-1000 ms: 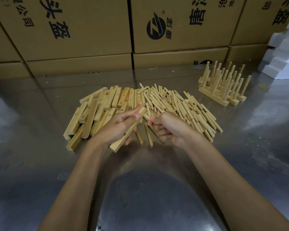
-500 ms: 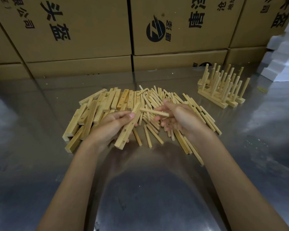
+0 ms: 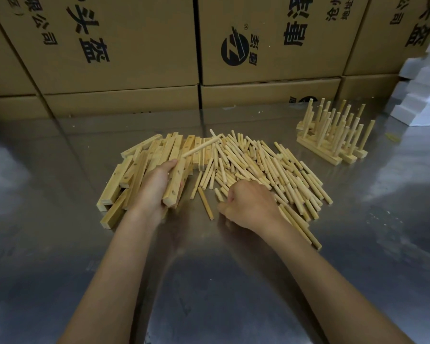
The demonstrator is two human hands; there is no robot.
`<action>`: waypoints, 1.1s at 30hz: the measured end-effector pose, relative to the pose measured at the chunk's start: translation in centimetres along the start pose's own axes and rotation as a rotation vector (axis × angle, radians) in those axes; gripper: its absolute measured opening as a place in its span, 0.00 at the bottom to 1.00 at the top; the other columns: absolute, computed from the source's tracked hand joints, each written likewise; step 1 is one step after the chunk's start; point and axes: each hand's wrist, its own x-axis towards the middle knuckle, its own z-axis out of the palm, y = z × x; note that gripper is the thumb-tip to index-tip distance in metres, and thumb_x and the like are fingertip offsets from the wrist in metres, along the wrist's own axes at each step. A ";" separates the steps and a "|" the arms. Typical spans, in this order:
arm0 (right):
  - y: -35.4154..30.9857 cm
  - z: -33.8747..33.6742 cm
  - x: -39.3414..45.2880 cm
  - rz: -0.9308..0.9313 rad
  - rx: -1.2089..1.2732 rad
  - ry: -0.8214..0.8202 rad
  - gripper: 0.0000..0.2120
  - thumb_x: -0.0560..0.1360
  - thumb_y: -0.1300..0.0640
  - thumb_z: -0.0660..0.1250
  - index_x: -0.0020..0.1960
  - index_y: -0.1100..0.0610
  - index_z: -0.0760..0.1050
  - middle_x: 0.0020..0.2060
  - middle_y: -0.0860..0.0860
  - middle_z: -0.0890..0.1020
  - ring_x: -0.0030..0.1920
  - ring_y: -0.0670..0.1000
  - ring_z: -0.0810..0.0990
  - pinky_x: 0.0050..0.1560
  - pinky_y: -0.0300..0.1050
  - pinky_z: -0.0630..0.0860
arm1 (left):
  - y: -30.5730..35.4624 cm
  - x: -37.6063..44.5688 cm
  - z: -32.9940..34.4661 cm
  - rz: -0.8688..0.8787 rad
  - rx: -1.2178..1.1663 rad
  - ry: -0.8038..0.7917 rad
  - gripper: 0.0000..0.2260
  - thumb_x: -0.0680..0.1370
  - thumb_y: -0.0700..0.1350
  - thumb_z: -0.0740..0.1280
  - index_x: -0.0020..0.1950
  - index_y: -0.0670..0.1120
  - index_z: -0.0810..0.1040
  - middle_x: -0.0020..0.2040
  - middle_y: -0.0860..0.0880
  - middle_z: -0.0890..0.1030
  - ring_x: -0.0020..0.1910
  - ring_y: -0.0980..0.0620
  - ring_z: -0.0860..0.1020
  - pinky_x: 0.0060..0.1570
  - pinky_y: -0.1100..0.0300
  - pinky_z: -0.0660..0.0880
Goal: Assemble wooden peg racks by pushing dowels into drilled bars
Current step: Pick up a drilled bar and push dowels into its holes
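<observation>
While the left hand [image 3: 157, 187] steadies a drilled bar [image 3: 178, 176] with one dowel [image 3: 201, 147] already seated, the right hand [image 3: 248, 207] goes to the loose pile for more.

Stacked cardboard cartons [image 3: 144, 45] wall off twelve o'clock, behind a steel table [image 3: 209, 281]. At two o'clock, well apart from the work, finished peg racks [image 3: 333, 135] stand with pegs upright, likely parked clear of the raw stock. The spread of loose dowels [image 3: 271, 167] lies centre-right, just beside the heap of undrilled-looking and drilled bars [image 3: 134, 175] at ten o'clock, so each hand has its own supply. The left hand's fingers wrap the bar, holes facing up for loading; the right is curled, knuckles up, at the pile's near edge, and whether it pinches a dowel I cannot tell.
</observation>
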 end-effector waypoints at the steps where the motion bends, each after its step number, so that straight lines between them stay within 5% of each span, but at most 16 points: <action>1: 0.0 -0.3 0.1 0.033 0.117 -0.008 0.13 0.71 0.50 0.70 0.32 0.57 0.79 0.27 0.48 0.80 0.32 0.47 0.80 0.35 0.44 0.75 | 0.0 0.1 0.0 -0.003 0.003 -0.001 0.10 0.81 0.53 0.65 0.49 0.48 0.80 0.33 0.51 0.77 0.26 0.56 0.73 0.21 0.66 0.67; 4: 0.3 -1.8 0.4 0.101 0.619 -0.099 0.10 0.73 0.56 0.70 0.35 0.60 0.81 0.26 0.50 0.82 0.26 0.46 0.77 0.28 0.40 0.74 | -0.1 0.3 -0.1 -0.016 0.017 0.004 0.11 0.81 0.54 0.65 0.49 0.48 0.80 0.33 0.50 0.77 0.26 0.56 0.72 0.23 0.63 0.66; 7: 0.3 -3.0 0.3 0.099 1.063 -0.241 0.05 0.76 0.61 0.70 0.47 0.64 0.79 0.38 0.59 0.86 0.35 0.52 0.85 0.29 0.38 0.78 | -0.2 0.4 -0.1 -0.020 0.028 0.017 0.11 0.81 0.54 0.65 0.47 0.48 0.80 0.31 0.51 0.77 0.28 0.54 0.73 0.27 0.60 0.66; 13: 0.0 -3.0 0.0 0.020 1.382 -0.280 0.06 0.73 0.68 0.72 0.46 0.64 0.75 0.46 0.63 0.85 0.47 0.56 0.87 0.43 0.39 0.83 | -0.1 -0.3 0.4 0.024 0.099 -0.072 0.13 0.81 0.55 0.64 0.44 0.49 0.80 0.29 0.51 0.76 0.27 0.54 0.72 0.30 0.58 0.64; 20: -1.0 -0.7 0.4 -0.040 0.945 0.061 0.07 0.74 0.66 0.71 0.50 0.56 0.81 0.40 0.49 0.85 0.41 0.44 0.83 0.49 0.42 0.79 | 0.0 -1.6 1.8 0.084 0.157 -0.153 0.10 0.83 0.52 0.64 0.46 0.51 0.80 0.28 0.55 0.78 0.26 0.57 0.75 0.27 0.63 0.68; 23: -1.1 -0.4 0.3 -0.117 0.868 0.127 0.08 0.75 0.62 0.72 0.49 0.51 0.83 0.39 0.49 0.84 0.38 0.43 0.79 0.43 0.37 0.76 | 0.0 -1.5 1.8 0.112 0.165 -0.154 0.09 0.83 0.51 0.63 0.46 0.51 0.80 0.27 0.55 0.78 0.26 0.57 0.74 0.29 0.62 0.67; 26: -1.1 -0.4 0.0 -0.219 0.760 0.172 0.07 0.76 0.59 0.71 0.51 0.48 0.84 0.43 0.48 0.85 0.44 0.44 0.80 0.47 0.38 0.75 | -0.1 -1.2 1.6 0.122 0.192 -0.133 0.09 0.82 0.53 0.63 0.51 0.51 0.81 0.28 0.56 0.78 0.32 0.54 0.75 0.33 0.58 0.66; 29: -1.1 -0.7 -0.4 -0.338 0.601 0.209 0.09 0.77 0.60 0.69 0.54 0.49 0.83 0.52 0.43 0.83 0.55 0.42 0.79 0.57 0.42 0.76 | -0.4 -1.1 1.5 0.152 0.246 -0.150 0.11 0.82 0.54 0.64 0.58 0.52 0.82 0.36 0.57 0.82 0.40 0.53 0.78 0.38 0.56 0.73; 31: -1.0 -1.0 -0.4 -0.403 0.463 0.227 0.12 0.77 0.62 0.69 0.56 0.49 0.83 0.51 0.43 0.82 0.53 0.43 0.79 0.56 0.44 0.76 | -0.4 -1.0 1.4 0.165 0.264 -0.148 0.13 0.81 0.54 0.65 0.62 0.52 0.81 0.47 0.55 0.82 0.48 0.52 0.78 0.50 0.50 0.77; 33: -1.1 -0.8 -0.5 -0.452 0.340 0.240 0.14 0.76 0.64 0.68 0.58 0.51 0.82 0.49 0.44 0.82 0.51 0.45 0.78 0.53 0.45 0.77 | -0.3 -1.0 1.4 0.194 0.272 -0.140 0.11 0.81 0.53 0.65 0.59 0.52 0.82 0.47 0.53 0.81 0.46 0.53 0.78 0.44 0.55 0.76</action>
